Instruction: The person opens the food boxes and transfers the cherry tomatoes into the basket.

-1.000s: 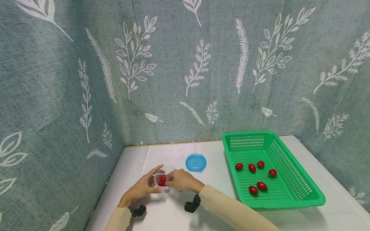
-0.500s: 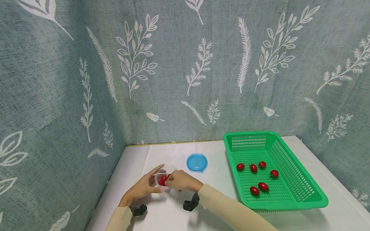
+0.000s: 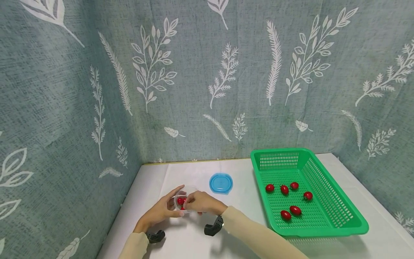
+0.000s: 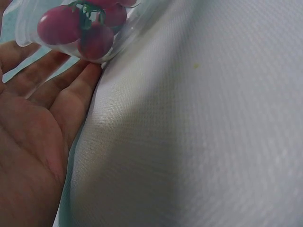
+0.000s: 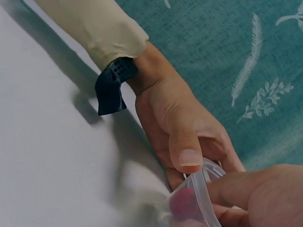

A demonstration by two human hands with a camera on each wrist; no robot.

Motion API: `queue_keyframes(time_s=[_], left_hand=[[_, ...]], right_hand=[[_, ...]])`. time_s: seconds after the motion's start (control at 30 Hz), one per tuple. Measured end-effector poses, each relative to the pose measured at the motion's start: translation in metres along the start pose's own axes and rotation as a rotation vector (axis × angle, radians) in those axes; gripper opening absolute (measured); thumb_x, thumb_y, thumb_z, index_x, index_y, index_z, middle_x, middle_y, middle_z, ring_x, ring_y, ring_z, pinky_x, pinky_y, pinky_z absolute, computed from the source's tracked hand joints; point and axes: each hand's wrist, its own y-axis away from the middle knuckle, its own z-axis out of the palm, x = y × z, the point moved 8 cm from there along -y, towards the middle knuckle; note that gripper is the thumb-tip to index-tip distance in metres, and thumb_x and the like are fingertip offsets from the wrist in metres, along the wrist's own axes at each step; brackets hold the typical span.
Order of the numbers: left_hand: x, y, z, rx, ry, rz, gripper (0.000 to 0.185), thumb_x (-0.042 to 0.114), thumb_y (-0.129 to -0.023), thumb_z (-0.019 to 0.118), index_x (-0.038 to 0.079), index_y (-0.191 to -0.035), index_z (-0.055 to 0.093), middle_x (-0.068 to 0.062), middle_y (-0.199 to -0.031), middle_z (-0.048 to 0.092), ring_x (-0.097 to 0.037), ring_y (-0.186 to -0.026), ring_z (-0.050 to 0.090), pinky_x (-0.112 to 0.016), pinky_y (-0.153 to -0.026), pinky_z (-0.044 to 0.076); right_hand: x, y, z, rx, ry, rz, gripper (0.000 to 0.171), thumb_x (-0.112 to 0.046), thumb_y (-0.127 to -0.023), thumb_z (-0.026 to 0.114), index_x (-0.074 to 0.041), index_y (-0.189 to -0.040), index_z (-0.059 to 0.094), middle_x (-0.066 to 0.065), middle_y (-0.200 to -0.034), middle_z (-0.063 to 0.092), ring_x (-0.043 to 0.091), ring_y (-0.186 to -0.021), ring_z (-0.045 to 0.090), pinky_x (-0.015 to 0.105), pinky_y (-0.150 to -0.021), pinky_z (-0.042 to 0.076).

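Note:
In the head view, my left hand [image 3: 161, 209] holds a small clear plastic container [image 5: 202, 201] on the white table, with the thumb on the near side and fingers round the far side. Its thumb presses the rim in the right wrist view. Several red cherry tomatoes [image 4: 59, 24] with green stems show through the container wall in the left wrist view. My right hand [image 3: 201, 202] reaches over the rim from the right, fingers bent down into the container among the tomatoes. Its fingertips are hidden, so I cannot tell whether they pinch a tomato.
A blue plastic lid [image 3: 221, 183] lies on the table behind and to the right of the container. Further right stands a green perforated basket [image 3: 350, 216] with several cherry tomatoes [image 3: 295, 210] in it. Patterned grey-green curtains [image 3: 194, 90] hang behind and at both sides.
The tomatoes in the container have shifted about under my right fingers, which stay inside it. My left hand keeps its hold on the container. Basket and lid have not moved on the table.

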Motion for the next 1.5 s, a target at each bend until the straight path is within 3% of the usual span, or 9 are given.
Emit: queue_keyframes(time_s=[0.33, 0.5, 0.7, 0.9, 1.07, 1.5], left_hand=[[0.001, -0.001, 0.001, 0.002, -0.011, -0.002, 0.099, 0.010, -0.090, 0.081, 0.016, -0.166, 0.018, -0.022, -0.159, 0.034, -0.038, -0.142, 0.043, -0.032, -0.107, 0.047], [0.001, 0.000, 0.001, 0.005, -0.015, -0.015, 0.100, 0.011, -0.090, 0.082, 0.016, -0.166, 0.017, -0.021, -0.160, 0.034, -0.037, -0.144, 0.041, -0.041, -0.113, 0.042], [0.003, 0.000, 0.002, 0.003, -0.031, -0.009, 0.100, 0.012, -0.090, 0.081, 0.015, -0.166, 0.017, -0.020, -0.160, 0.036, -0.036, -0.143, 0.042, -0.042, -0.114, 0.040], [0.003, -0.001, 0.002, -0.004, -0.043, -0.004, 0.100, 0.013, -0.089, 0.082, 0.015, -0.166, 0.018, -0.020, -0.159, 0.037, -0.037, -0.143, 0.042, -0.054, -0.116, 0.036], [0.001, -0.002, 0.002, -0.001, -0.045, -0.011, 0.101, 0.014, -0.089, 0.083, 0.014, -0.166, 0.017, -0.019, -0.159, 0.037, -0.037, -0.144, 0.040, -0.062, -0.116, 0.029], [-0.001, 0.000, 0.001, 0.006, -0.003, -0.032, 0.102, 0.010, -0.090, 0.081, 0.019, -0.167, 0.015, -0.013, -0.159, 0.038, -0.035, -0.150, 0.031, -0.066, -0.119, 0.019]], right_hand=[[0.005, 0.001, -0.005, 0.062, -0.100, 0.032, 0.012, -0.024, -0.092, 0.078, -0.015, -0.091, 0.071, -0.004, -0.078, 0.065, 0.011, -0.054, 0.045, 0.025, -0.047, 0.037], [0.002, 0.003, -0.008, 0.069, -0.129, 0.021, 0.009, -0.021, -0.089, 0.081, -0.013, -0.092, 0.077, -0.005, -0.085, 0.069, 0.011, -0.069, 0.054, 0.028, -0.054, 0.045], [-0.002, 0.005, -0.012, 0.068, -0.092, -0.012, 0.007, -0.018, -0.086, 0.084, -0.012, -0.086, 0.080, -0.006, -0.083, 0.072, 0.010, -0.073, 0.057, 0.029, -0.059, 0.049], [-0.002, 0.007, -0.019, 0.085, -0.049, -0.049, 0.008, -0.016, -0.084, 0.085, -0.014, -0.088, 0.079, -0.010, -0.082, 0.071, 0.009, -0.068, 0.056, 0.026, -0.053, 0.047], [-0.005, 0.007, -0.027, 0.117, -0.022, -0.080, 0.009, -0.011, -0.082, 0.086, -0.009, -0.089, 0.081, -0.008, -0.079, 0.074, 0.007, -0.072, 0.063, 0.025, -0.061, 0.051], [-0.016, 0.017, -0.045, 0.152, 0.000, -0.097, 0.009, -0.013, -0.084, 0.085, -0.012, -0.093, 0.081, -0.007, -0.081, 0.072, 0.010, -0.077, 0.063, 0.027, -0.065, 0.052]])
